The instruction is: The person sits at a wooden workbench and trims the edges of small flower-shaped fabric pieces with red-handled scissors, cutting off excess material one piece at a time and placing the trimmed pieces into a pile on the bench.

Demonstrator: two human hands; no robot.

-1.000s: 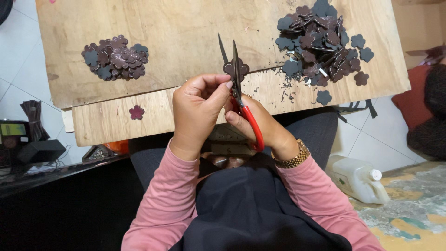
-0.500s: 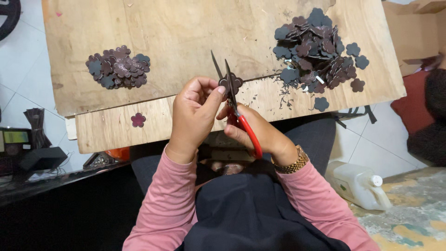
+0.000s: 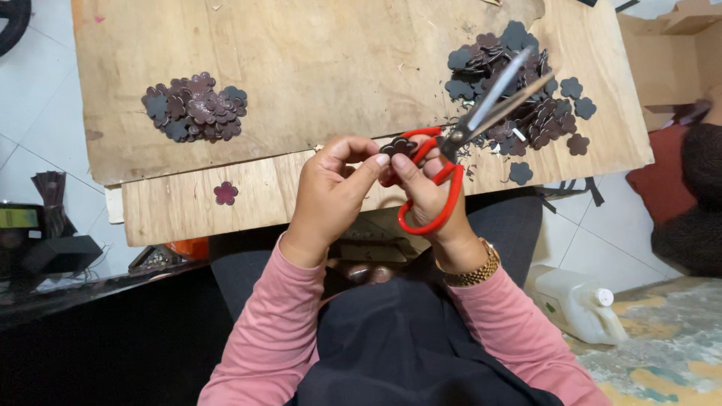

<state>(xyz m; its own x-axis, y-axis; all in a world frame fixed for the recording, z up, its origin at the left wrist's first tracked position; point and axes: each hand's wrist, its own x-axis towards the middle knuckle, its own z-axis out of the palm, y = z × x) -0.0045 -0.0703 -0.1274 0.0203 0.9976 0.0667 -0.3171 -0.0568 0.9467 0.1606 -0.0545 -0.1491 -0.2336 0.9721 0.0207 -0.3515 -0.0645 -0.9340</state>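
Left hand curled, fingers pinching a small dark flower cutout at its edge, held just above the near edge of the table. Right hand clenched through the red loops of the scissors, thumb also touching the cutout; blades slightly parted, pointing up and to the right over the right-hand pile. Both hands touching each other, in front of the lap.

On the table, left: a heap of dark maroon flower cutouts. Right: a larger, looser heap of flowers, dark grey and maroon mixed, with several strays lying apart at its right and lower edge. Small trimmings scattered near that heap. One single maroon flower alone on the lower plank, well apart from both heaps.

Pink sleeves, gold wristband on the right wrist. White plastic jug on the floor at the right, beside a patterned mat.
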